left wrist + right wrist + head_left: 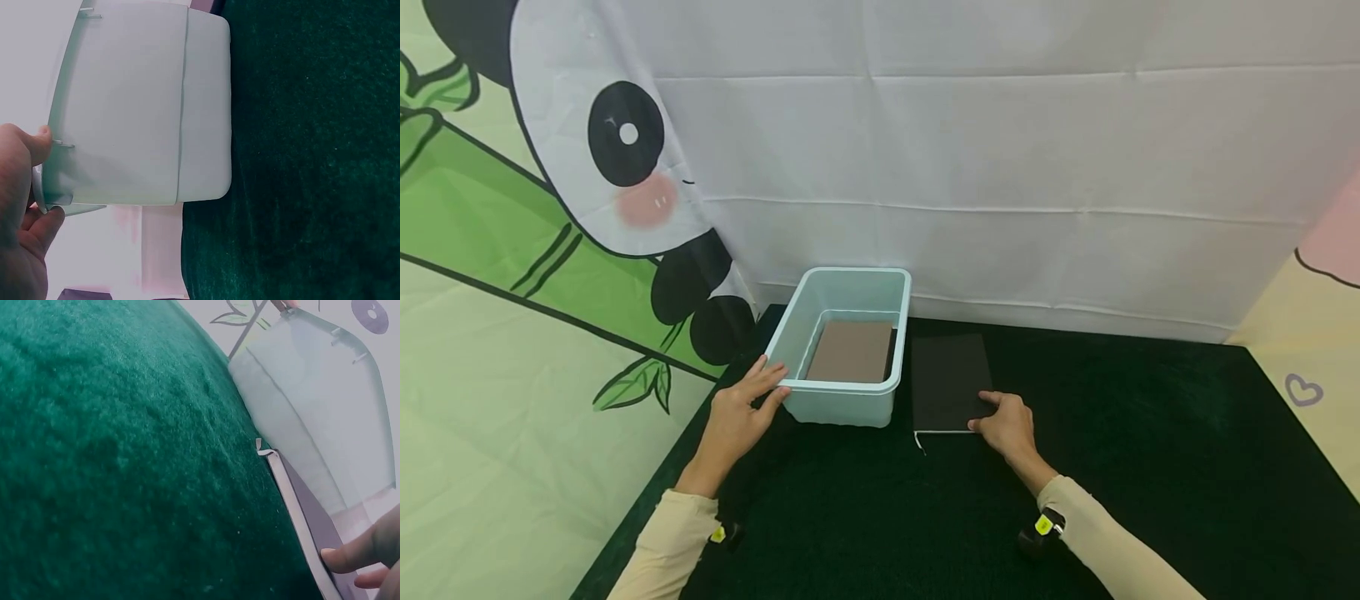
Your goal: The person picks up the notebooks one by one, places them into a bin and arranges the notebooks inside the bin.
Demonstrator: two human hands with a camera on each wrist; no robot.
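Note:
A pale blue plastic bin (842,404) stands left of centre, with a brown-covered book (850,350) lying inside and a dark edge beside it. My left hand (737,421) holds the bin's near left corner; in the left wrist view its thumb (41,145) and fingers lie on either side of the rim. To the bin's right a black notebook (951,375) lies flat, a white ribbon at its near edge. My right hand (1007,425) touches the notebook's near right corner, its thumb (340,556) and a finger apart on the cover. The other fingers are hidden.
Dark green cloth (1112,467) covers the table. A white curtain (1000,167) rises at the back edge, and a panda-print cloth (587,150) hangs along the left side. Each sleeve bears a dark wrist device.

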